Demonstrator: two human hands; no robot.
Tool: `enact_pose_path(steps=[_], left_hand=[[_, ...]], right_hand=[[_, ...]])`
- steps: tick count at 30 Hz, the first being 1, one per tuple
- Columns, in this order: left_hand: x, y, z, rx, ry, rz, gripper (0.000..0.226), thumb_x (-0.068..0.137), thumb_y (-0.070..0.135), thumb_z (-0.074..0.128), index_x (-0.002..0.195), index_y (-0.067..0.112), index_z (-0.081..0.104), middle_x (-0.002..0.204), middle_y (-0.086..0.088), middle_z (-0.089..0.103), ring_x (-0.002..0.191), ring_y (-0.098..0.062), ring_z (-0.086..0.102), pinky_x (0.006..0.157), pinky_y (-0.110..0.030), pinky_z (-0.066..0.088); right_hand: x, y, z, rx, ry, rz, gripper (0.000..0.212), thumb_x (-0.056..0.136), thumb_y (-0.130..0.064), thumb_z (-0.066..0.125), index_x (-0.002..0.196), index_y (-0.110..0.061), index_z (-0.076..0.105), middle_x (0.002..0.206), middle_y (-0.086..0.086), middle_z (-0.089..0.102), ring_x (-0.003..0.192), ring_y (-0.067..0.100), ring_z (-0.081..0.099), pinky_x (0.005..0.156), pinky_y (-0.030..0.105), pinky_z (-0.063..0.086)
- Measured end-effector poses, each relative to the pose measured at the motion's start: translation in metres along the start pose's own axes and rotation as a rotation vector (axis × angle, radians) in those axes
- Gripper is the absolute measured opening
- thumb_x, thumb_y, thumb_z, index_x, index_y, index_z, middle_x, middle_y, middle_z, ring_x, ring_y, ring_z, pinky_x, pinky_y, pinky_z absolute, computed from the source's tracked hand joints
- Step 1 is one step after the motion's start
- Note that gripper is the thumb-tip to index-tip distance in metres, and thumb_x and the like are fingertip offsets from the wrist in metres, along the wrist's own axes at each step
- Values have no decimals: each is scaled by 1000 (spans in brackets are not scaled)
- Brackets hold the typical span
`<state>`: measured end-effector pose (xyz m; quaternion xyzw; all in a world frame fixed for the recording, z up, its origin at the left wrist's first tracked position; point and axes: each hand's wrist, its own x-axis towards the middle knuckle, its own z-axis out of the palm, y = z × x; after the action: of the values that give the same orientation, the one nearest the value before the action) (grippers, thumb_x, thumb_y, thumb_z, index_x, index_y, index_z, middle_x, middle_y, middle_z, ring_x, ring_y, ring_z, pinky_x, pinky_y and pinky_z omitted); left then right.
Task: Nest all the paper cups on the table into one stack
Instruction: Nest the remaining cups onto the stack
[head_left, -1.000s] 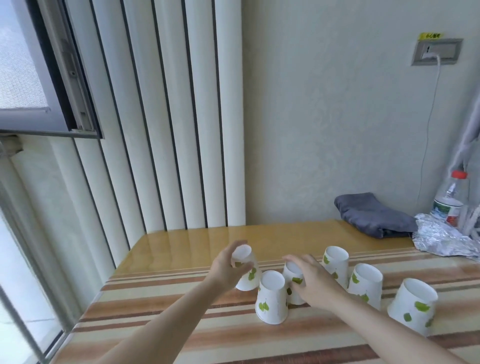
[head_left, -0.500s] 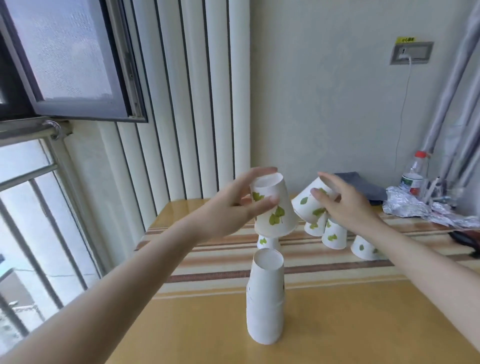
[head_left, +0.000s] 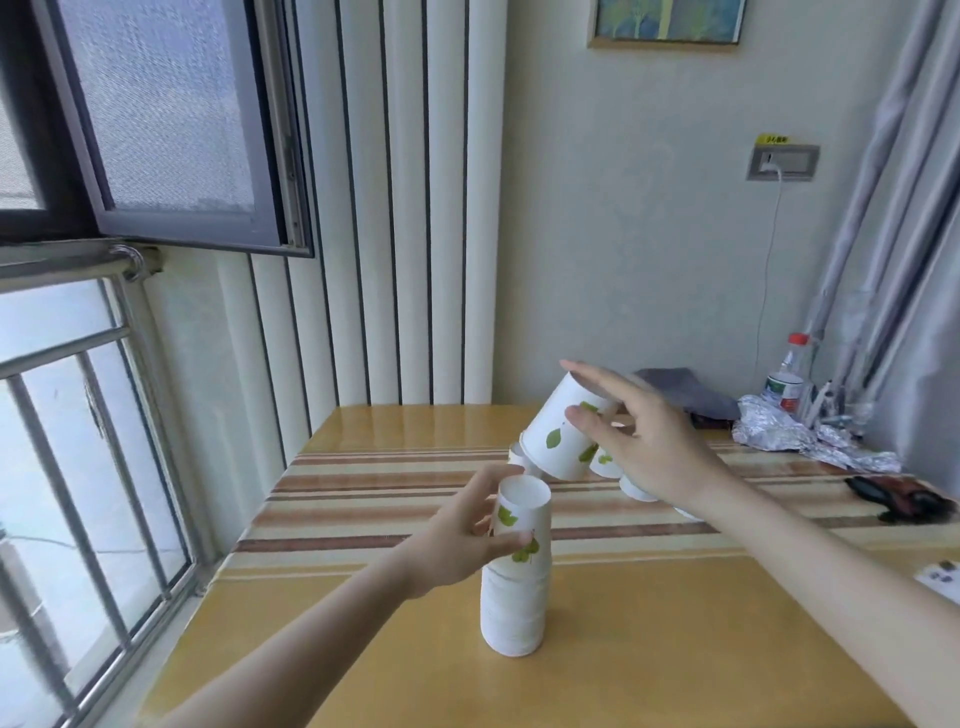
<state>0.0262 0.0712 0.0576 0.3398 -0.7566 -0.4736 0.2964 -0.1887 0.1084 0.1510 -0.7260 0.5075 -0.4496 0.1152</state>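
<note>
Left hand (head_left: 457, 535) grips top cup (head_left: 522, 525) on stack (head_left: 511, 613); right hand (head_left: 647, 441) holds tilted cup (head_left: 563, 439)

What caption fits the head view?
Left hand seats a cup on the stack; right hand holds another cup tilted.

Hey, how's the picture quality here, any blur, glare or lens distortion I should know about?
Head view: daylight from the window gives a sheen on the table; the wide-angle lens bends the edges; slight motion blur on the right hand and its cup; the stack reads fairly sharp.
</note>
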Motion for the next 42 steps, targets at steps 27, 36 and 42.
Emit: enact_pose_path(steps=[27, 36, 42], left_hand=[[228, -107, -11, 136, 130, -303, 82, 77, 24, 80, 145, 28, 34, 143, -7, 43, 125, -28, 47, 107, -44, 40], [224, -42, -66, 143, 204, -174, 69, 83, 40, 73, 138, 33, 31, 124, -6, 53, 108, -28, 57, 84, -33, 52], [156, 52, -97, 170, 202, 32, 51, 89, 41, 64, 132, 35, 38, 111, -9, 63, 92, -26, 61, 86, -39, 54]], right_hand=[[103, 222, 22, -402, -112, 436, 44, 84, -29, 62, 127, -27, 50, 128, -1, 47, 110, 21, 56, 89, 34, 44], [145, 283, 47, -662, -429, 711, 69, 84, -55, 53, 145, -37, 26, 147, 6, 33, 131, 31, 43, 107, 46, 33], [136, 240, 62, -690, -193, 573, 43, 94, -41, 48, 135, -31, 40, 132, 8, 47, 119, 31, 53, 104, 41, 34]])
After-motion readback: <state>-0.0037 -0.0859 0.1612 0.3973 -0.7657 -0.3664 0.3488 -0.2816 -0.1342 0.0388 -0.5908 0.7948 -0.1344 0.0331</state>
